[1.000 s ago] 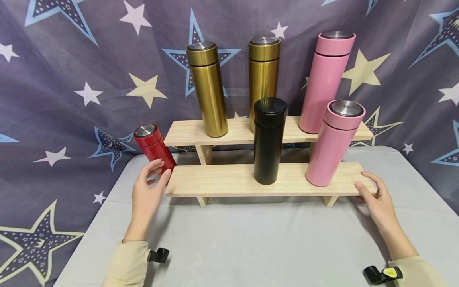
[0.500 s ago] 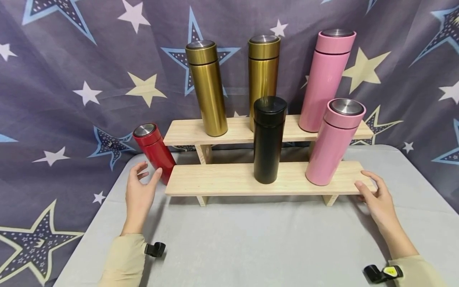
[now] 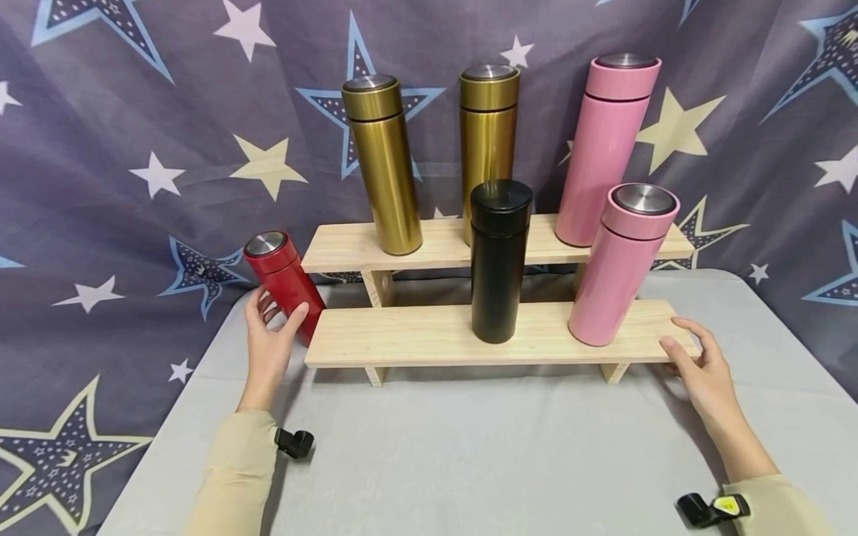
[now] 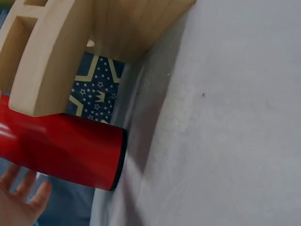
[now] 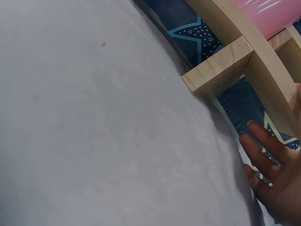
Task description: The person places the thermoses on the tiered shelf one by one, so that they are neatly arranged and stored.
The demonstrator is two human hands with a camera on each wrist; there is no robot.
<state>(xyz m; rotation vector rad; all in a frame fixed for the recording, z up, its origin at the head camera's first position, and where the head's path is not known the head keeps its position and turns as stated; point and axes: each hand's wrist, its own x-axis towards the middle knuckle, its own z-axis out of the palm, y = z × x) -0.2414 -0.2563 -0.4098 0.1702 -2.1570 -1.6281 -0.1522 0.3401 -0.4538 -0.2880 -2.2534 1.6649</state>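
Observation:
A red thermos bottle [image 3: 283, 272] stands on the table at the left end of the stepped wooden shelf [image 3: 395, 335]. My left hand [image 3: 269, 339] is around its near side, the thumb in front of it and the fingers at its left. In the left wrist view, fingertips [image 4: 41, 194] with slightly spread fingers lie right at the side of the red bottle [image 4: 66, 148]. My right hand [image 3: 704, 372] is at the right end of the lower board, thumb and index finger touching it. Its other fingers [image 5: 256, 153] extend below the board, spread and fairly straight in the right wrist view.
On the lower board stand a black bottle [image 3: 499, 275] and a pink bottle [image 3: 620, 272]. Two gold bottles [image 3: 385, 171] [image 3: 488, 149] and a taller-looking pink one [image 3: 603, 156] are on the upper board. A star-patterned cloth [image 3: 154, 97] hangs behind the grey table [image 3: 469, 454].
My left hand first drew back left from the bottle, fingers opening, then came in around it again. The right hand has kept its place at the board's end.

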